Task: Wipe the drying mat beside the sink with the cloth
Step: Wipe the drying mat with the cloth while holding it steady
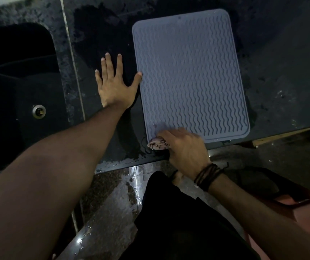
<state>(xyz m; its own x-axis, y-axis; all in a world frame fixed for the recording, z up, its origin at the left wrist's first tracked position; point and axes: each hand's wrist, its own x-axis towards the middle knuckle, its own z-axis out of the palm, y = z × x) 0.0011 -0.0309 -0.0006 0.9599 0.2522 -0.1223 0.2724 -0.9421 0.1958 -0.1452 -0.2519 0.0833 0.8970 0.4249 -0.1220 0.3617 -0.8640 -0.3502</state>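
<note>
Step in hand: you are wiping the mat [189,76], lying on the desk [281,62] beside the sink [17,72]. Right hand [186,147] is gripping the cloth [158,143] at the mat's near-left corner; left hand [113,85] is resting flat, fingers spread, thumb touching the mat's edge. Next probably calls for strokes toward the far end.

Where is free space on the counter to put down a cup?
Free: most of the drying mat beyond the right hand and cloth; the dark counter right of the mat. Crowded: the strip between sink and mat, where the left hand lies flat.

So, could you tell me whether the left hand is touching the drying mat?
Touching: the head view shows the left hand flat on the counter, thumb tip meeting the drying mat edge.
</note>
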